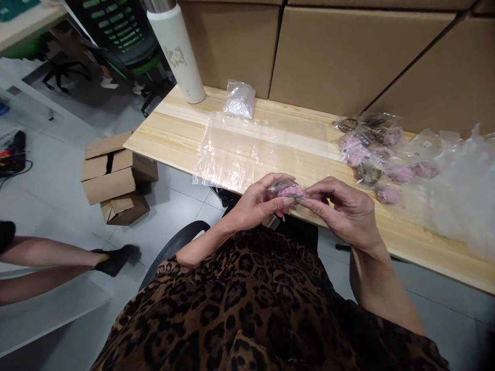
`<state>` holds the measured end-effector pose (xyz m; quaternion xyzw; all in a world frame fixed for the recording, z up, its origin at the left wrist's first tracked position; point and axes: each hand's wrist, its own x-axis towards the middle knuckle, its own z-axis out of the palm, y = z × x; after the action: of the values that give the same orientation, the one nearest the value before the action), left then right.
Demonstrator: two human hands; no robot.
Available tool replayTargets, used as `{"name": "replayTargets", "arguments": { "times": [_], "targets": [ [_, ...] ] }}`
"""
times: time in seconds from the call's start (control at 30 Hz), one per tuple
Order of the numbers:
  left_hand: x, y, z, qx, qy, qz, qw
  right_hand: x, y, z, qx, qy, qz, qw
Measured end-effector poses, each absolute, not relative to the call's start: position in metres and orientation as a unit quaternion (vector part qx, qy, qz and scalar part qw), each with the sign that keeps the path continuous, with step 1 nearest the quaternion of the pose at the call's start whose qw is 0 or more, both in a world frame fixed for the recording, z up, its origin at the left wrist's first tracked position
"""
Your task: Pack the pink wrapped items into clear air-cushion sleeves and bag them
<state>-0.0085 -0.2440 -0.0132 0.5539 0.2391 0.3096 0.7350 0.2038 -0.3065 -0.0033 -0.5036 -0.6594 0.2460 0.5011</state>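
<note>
Wooden table (pixel 164 123) with white bottle (pixel 178 56), clear bags (pixel 388 195).

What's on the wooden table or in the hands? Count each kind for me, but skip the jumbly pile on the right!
White bottle: 1
Small clear bag with whitish contents: 1
Large clear plastic sheet or bag, lying flat: 1
Pink-filled packet, held by the left hand and right hand: 1
Total: 4

Beyond the left hand (pixel 257 203) and right hand (pixel 344 211), a flat plastic bag (pixel 263 149) is lying low, leaving passage over it. Cardboard boxes (pixel 356 56) are walling off the back, a white bottle (pixel 178 56) is obstructing the left rear, and wrapped packets (pixel 381 154) are crowding the right.
</note>
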Motion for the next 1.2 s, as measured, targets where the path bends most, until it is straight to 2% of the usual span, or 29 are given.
{"name": "replayTargets", "arguments": {
  "times": [0.2,0.33,0.43,0.5,0.6,0.7,0.8,1.0,1.2],
  "targets": [
    [-0.011,-0.247,-0.012,0.605,0.247,0.332,0.68,0.209,-0.305,-0.001,-0.531,-0.68,0.193,0.468],
    [-0.011,-0.249,-0.011,0.629,0.227,0.31,0.675,0.207,-0.301,-0.001,-0.497,-0.709,0.266,0.423],
    [-0.014,-0.245,-0.01,0.646,0.229,0.291,0.668,0.206,-0.301,-0.001,-0.492,-0.695,0.309,0.424],
    [-0.018,-0.24,-0.011,0.689,0.235,0.292,0.62,0.209,-0.304,-0.004,-0.506,-0.665,0.325,0.443],
    [-0.016,-0.233,-0.018,0.806,0.258,0.293,0.445,0.217,-0.31,-0.011,-0.527,-0.576,0.358,0.513],
    [0.0,-0.236,-0.033,0.901,0.266,0.199,0.28,0.226,-0.316,-0.019,-0.527,-0.46,0.363,0.615],
    [0.028,-0.249,-0.047,0.942,0.244,0.114,0.198,0.231,-0.321,-0.02,-0.539,-0.389,0.31,0.68],
    [0.071,-0.267,-0.054,0.971,0.151,0.117,0.145,0.234,-0.328,-0.013,-0.528,-0.314,0.258,0.746],
    [0.041,-0.262,-0.052,0.977,0.075,0.121,0.157,0.234,-0.332,-0.016,-0.548,-0.289,0.265,0.739]
  ]
}}
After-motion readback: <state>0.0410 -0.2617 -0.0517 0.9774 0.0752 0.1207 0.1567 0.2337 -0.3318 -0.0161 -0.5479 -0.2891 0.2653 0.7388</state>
